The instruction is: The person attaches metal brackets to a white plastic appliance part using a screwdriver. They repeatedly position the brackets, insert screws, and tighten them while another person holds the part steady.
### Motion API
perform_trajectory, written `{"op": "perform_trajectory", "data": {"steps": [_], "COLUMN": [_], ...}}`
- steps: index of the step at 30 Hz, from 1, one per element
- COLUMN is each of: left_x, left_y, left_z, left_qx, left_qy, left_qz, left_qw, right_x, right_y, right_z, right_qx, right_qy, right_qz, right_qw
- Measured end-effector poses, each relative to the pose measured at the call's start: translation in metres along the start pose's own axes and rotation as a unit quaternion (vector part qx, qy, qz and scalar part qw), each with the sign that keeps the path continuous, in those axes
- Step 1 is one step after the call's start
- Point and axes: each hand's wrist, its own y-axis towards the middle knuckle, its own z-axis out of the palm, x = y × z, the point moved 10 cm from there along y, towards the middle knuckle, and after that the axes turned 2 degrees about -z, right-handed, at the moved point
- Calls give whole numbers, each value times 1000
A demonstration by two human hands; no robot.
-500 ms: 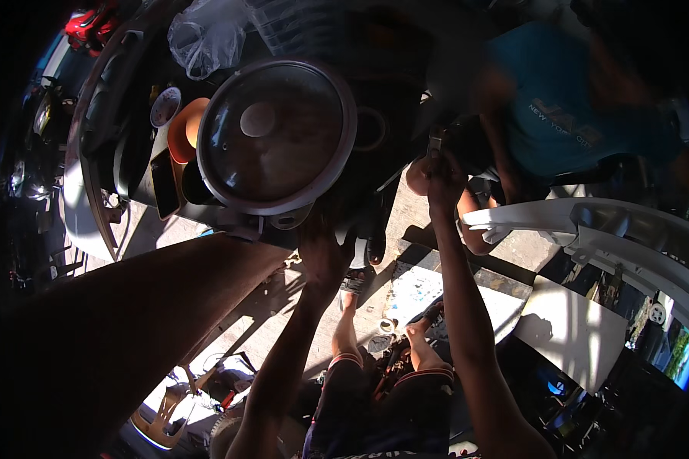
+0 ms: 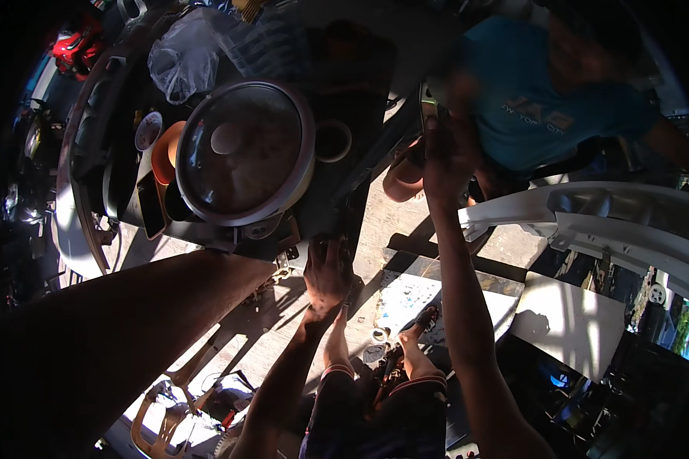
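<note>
My left hand is at the near edge of the dark tabletop, below and right of a large pot with a glass lid. Its fingers are bent over something dark there, lost in shadow. My right hand reaches forward, closed, in front of a person in a blue shirt. A small light-coloured piece shows just beyond its fingers; shade hides what it is. An orange bowl and a small patterned bowl stand left of the pot. A round ring-shaped item lies right of it.
Clear plastic bags lie at the table's far side. A thick brown beam-like shape crosses at lower left. Pale curved panels extend at right. Below are a tape roll and a pale board.
The view has shifted, so the pot sits lower and farther left. My left hand has drawn nearer to me, out from beside the pot. The person in blue has leaned toward my right hand.
</note>
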Motion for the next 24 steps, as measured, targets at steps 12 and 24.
{"op": "perform_trajectory", "data": {"steps": [12,24], "left_x": [-44,-430], "left_y": [12,-45], "left_z": [-47,-124], "left_qx": [-110,304], "left_qy": [59,-570], "left_qz": [111,240], "left_qw": [986,724], "right_x": [195,390], "right_y": [37,31], "right_z": [-61,-200], "right_qx": [91,213], "right_qy": [-191,-278], "right_qz": [-174,-157], "right_qw": [962,923]}}
